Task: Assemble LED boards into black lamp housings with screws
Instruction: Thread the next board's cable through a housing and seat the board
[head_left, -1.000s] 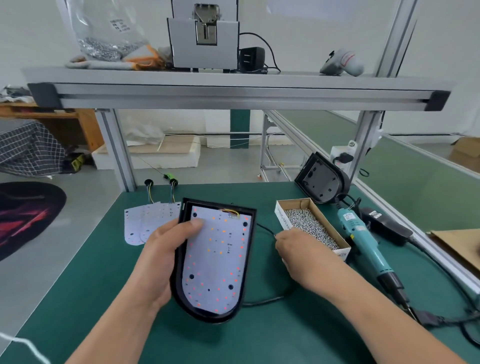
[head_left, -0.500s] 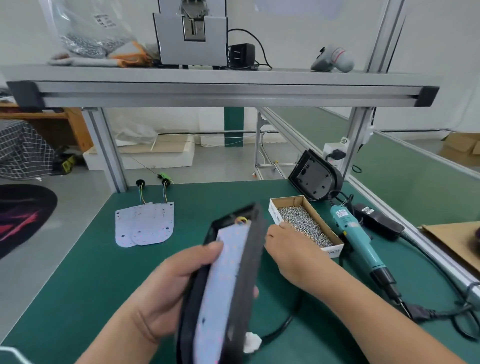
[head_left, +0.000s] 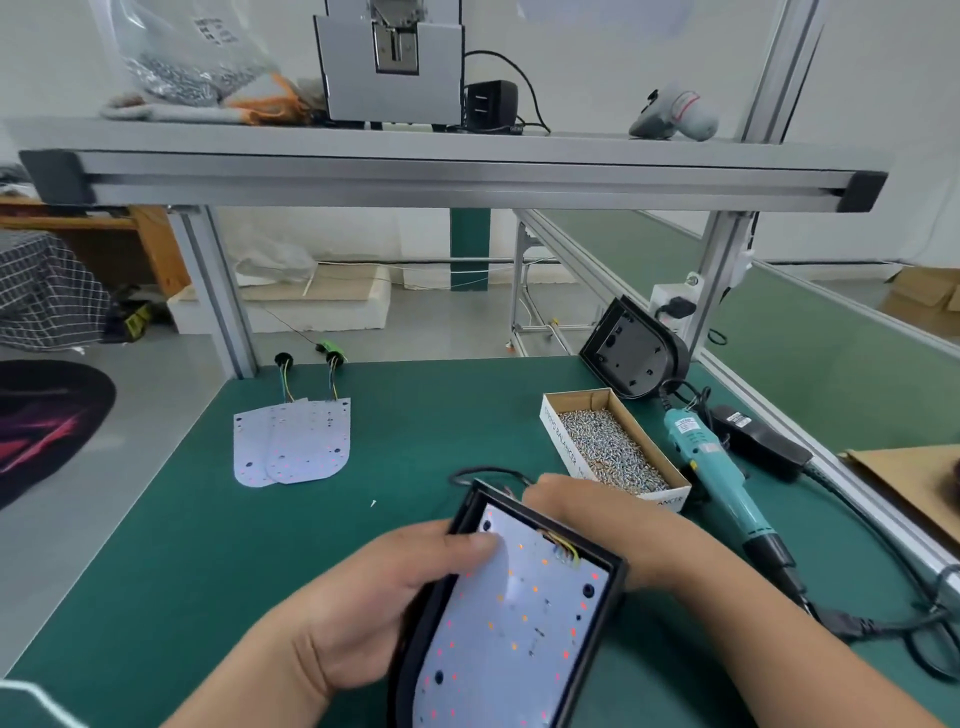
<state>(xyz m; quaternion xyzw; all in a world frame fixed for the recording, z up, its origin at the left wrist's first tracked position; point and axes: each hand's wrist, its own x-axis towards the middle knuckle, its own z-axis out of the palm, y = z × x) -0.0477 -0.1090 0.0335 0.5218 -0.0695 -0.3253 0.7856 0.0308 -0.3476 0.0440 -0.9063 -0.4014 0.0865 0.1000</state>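
On green bench (head_left: 415, 441), left hand (head_left: 384, 608) gripping lamp housing (head_left: 616, 582), right hand (head_left: 582, 514) grip unclear, box (head_left: 561, 436) marked BALANCER.

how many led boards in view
3. Left loose board and right loose board overlap on the green mat; third board sits in the black lamp housing held by the left hand. Others may hide underneath.

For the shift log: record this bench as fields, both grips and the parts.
left grip: holds housing, thumb on LED board
right grip: at housing's far edge, fingers hidden
screw box: right of the hands, holds screws
screwdriver: lying beside box, untouched
spare boards: flat, far left
empty housing: propped behind box
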